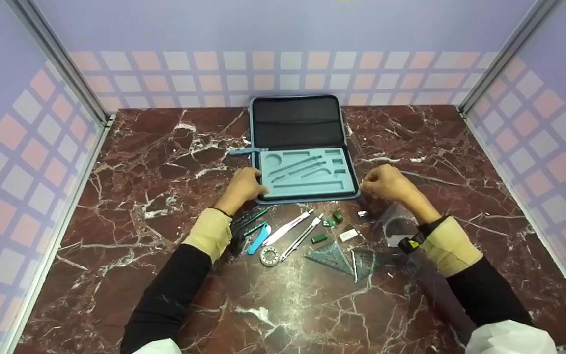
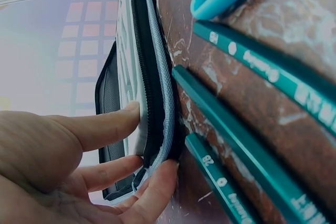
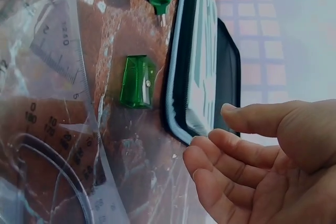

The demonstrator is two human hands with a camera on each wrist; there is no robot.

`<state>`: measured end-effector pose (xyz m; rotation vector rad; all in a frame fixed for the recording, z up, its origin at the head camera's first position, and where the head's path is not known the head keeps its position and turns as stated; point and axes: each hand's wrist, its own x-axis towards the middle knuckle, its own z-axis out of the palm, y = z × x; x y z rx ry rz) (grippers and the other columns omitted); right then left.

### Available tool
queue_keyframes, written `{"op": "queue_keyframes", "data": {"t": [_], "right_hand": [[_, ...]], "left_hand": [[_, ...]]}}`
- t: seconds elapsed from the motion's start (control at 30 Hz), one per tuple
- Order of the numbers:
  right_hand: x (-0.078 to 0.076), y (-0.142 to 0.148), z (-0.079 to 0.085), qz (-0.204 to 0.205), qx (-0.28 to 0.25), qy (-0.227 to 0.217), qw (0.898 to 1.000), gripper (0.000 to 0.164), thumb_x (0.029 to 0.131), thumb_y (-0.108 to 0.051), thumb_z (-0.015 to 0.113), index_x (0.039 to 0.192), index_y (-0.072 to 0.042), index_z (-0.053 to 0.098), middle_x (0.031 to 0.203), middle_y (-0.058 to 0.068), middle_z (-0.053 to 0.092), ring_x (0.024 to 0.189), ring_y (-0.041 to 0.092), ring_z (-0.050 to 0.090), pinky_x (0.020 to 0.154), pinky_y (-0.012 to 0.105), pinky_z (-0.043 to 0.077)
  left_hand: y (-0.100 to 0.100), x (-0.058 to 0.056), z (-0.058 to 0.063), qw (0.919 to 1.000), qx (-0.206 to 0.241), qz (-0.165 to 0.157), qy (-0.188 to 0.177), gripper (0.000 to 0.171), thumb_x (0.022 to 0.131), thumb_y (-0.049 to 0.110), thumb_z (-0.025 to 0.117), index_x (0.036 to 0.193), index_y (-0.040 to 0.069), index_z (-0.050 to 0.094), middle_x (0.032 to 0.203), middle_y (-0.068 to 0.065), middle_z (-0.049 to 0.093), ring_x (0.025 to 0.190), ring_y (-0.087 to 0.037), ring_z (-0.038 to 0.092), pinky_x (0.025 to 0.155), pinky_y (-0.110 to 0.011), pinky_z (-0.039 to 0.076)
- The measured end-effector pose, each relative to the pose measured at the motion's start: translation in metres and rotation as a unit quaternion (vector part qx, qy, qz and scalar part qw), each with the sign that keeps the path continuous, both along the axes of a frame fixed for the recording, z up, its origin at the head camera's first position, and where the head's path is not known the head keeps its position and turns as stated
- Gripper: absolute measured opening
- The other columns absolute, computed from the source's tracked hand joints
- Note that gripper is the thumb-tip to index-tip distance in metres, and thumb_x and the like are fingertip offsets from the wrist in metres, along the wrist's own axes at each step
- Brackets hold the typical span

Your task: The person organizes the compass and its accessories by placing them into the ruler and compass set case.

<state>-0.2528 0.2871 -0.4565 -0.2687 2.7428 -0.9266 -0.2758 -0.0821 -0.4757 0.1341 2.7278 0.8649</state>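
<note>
A zip case (image 1: 297, 113) lies unfolded at the table's back, its black lid away from me. In its near half sits a light blue foam insert (image 1: 349, 185) with shaped recesses and nothing seen in them. My left hand (image 1: 243, 184) grips the case's near left corner. In the left wrist view the thumb rests on the foam edge and the fingers touch the zipped side, beside several green pencils (image 2: 236, 114). My right hand (image 1: 387, 182) is by the near right corner, fingers loosely curled, nothing seen in it. A green sharpener (image 3: 137, 82) lies near that corner.
In front of the case lie a blue-handled tool (image 1: 259, 239), a compass (image 1: 302, 237), a small ring-shaped piece (image 1: 269, 256), a white eraser (image 1: 348, 235), a dark green block (image 1: 319, 238) and a clear set square (image 1: 334, 260). Patterned walls enclose the table.
</note>
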Motion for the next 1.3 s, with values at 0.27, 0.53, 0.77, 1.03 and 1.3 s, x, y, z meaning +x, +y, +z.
{"op": "queue_keyframes", "data": {"t": [0.27,0.53,0.77,1.03,1.3], "right_hand": [[0.018,-0.014,0.011,0.033,0.017,0.038,0.999,0.015,0.091,-0.010,0.073,0.096,0.003,0.074,0.086,0.012,0.075,0.067,0.013,0.062,0.066,0.031,0.051],[0.039,-0.035,0.018,0.055,0.036,0.048,0.997,0.021,0.090,-0.013,0.077,0.104,0.002,0.073,0.093,0.013,0.075,0.081,0.027,0.070,0.077,0.047,0.057],[0.052,-0.052,0.017,0.070,0.051,0.060,0.994,0.020,0.090,-0.013,0.079,0.105,-0.001,0.074,0.093,0.010,0.076,0.084,0.027,0.071,0.081,0.048,0.056],[0.065,-0.067,0.004,0.092,0.067,0.079,0.990,0.017,0.088,-0.007,0.078,0.104,-0.002,0.076,0.092,0.010,0.075,0.083,0.027,0.071,0.076,0.047,0.059],[0.068,-0.075,-0.008,0.085,0.080,0.083,0.990,0.015,0.090,-0.004,0.078,0.104,0.001,0.075,0.092,0.015,0.074,0.084,0.032,0.071,0.076,0.049,0.058]], "left_hand": [[-0.001,-0.002,0.001,0.9999,-0.008,0.001,0.009,0.060,0.090,0.018,0.080,0.141,-0.005,0.059,0.144,-0.024,0.056,0.137,-0.039,0.044,0.112,-0.045,0.039],[-0.002,-0.002,0.003,0.9999,-0.005,-0.003,0.014,0.061,0.090,0.018,0.081,0.141,-0.005,0.058,0.145,-0.025,0.055,0.138,-0.041,0.044,0.113,-0.045,0.038],[-0.001,-0.001,0.003,1.0000,-0.007,0.000,0.004,0.062,0.091,0.019,0.080,0.143,-0.004,0.057,0.146,-0.025,0.054,0.138,-0.039,0.043,0.112,-0.045,0.039],[0.000,-0.001,0.000,1.0000,-0.005,0.004,0.006,0.060,0.090,0.018,0.081,0.141,-0.004,0.059,0.144,-0.024,0.056,0.136,-0.038,0.045,0.112,-0.044,0.040],[0.000,-0.001,-0.002,0.9999,-0.006,0.002,0.008,0.059,0.090,0.018,0.081,0.140,-0.005,0.060,0.142,-0.024,0.057,0.135,-0.039,0.046,0.112,-0.043,0.040]]}}
